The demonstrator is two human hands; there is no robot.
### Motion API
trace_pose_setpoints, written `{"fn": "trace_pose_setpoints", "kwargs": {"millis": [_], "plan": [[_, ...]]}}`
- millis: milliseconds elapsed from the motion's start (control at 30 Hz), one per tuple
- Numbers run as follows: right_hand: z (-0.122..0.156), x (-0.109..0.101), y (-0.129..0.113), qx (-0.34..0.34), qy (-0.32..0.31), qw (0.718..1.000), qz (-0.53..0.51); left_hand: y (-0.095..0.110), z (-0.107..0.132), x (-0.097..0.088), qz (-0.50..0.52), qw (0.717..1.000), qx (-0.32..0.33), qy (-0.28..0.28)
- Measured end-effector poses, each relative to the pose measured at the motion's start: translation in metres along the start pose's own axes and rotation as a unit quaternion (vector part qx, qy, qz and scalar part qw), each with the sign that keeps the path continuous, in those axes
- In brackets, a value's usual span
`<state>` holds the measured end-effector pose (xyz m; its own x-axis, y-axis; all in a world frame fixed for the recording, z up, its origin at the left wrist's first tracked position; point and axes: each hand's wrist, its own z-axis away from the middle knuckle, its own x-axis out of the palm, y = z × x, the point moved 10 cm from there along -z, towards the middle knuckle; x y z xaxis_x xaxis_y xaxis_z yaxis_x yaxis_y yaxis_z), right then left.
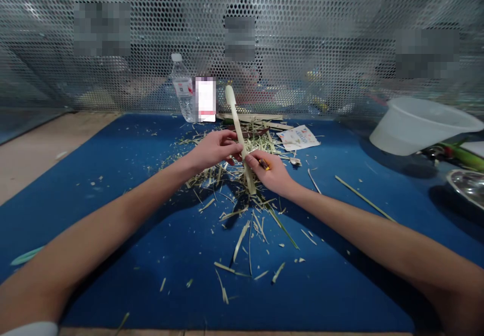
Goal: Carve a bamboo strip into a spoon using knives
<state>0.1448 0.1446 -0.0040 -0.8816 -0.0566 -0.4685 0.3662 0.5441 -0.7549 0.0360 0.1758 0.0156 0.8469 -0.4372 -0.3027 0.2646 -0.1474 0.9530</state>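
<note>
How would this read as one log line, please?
left hand: touching pale stick | right hand: touching stick, holding tool | shavings: on mat

The mat [106, 149] leaves room at centre left and lower right. Mid-frame, left hand [217, 149], stick [238, 124] and right hand [273, 175] block the way; bottle [184, 93] and phone [206, 98] stand above, tub [399, 132] far right.

A whitish cloth sleeve [32, 329] with a smooth, rounded hem shows in the bottom left corner, wrapped around the left arm. Beyond that hem the long, slim left forearm [128, 215] is bare and narrows to the wrist of a bare left hand [216, 149] with slender fingers. The right forearm [351, 215] is bare too, tapering to a bare right hand [275, 174].
</note>
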Motion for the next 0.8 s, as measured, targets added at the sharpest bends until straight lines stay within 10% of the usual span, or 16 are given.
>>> {"fn": "trace_pose_setpoints", "kwargs": {"millis": [533, 800], "plan": [[0.002, 0.013, -0.01, -0.028, -0.066, 0.997, 0.031, 0.014, 0.004, -0.011, 0.048, 0.995, 0.051, 0.075], [0.001, -0.003, -0.002, -0.011, 0.013, 1.0, -0.009, 0.002, -0.003, -0.023, -0.142, 0.989, -0.016, 0.047]]}}
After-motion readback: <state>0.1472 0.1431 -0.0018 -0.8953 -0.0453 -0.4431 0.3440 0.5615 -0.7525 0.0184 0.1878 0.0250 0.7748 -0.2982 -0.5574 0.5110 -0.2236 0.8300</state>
